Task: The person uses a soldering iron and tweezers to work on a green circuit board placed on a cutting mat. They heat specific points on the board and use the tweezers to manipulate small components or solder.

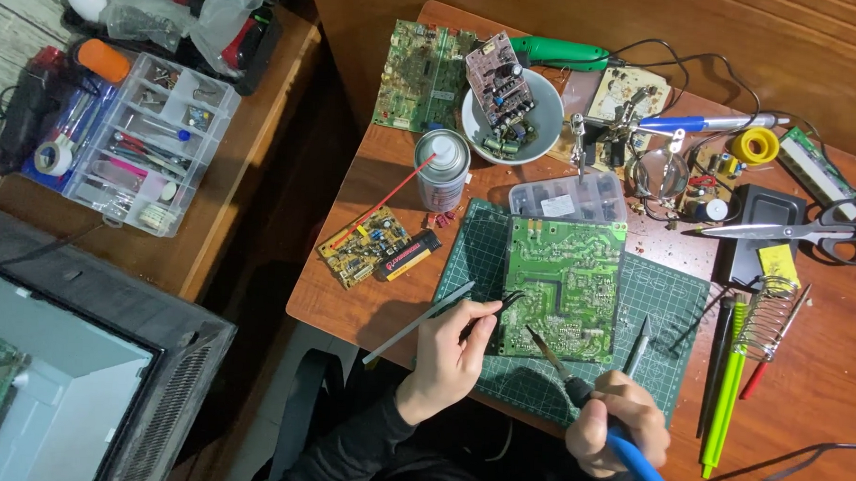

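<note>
The green circuit board lies solder side up on the green cutting mat, just right of centre in the frame, and both hands are at its lower edge. The left hand is closed around dark tweezers, whose tips touch the board's left edge. The right hand, at the bottom of the frame, is wrapped firmly around a blue-handled soldering iron, its tip resting on the lower middle of the board. From where I stand the rework looks to be in mid-course: tools are on the joints, the board is not lifted or turned, and I cannot tell how many joints are finished.

Above the board sits a clear plastic parts box bearing a small white label. Further up and left stands a silver spray can with a thin red straw and a band of red print. Left of the mat lies a small yellow circuit board with a black, red-lettered oblong pack touching it. A white bowl near the top holds loose parts and a board. At upper left, on a separate side table, a clear compartment organiser is open. At right a yellow tape roll, scissors and a yellow pad on a black stand are scattered.
</note>
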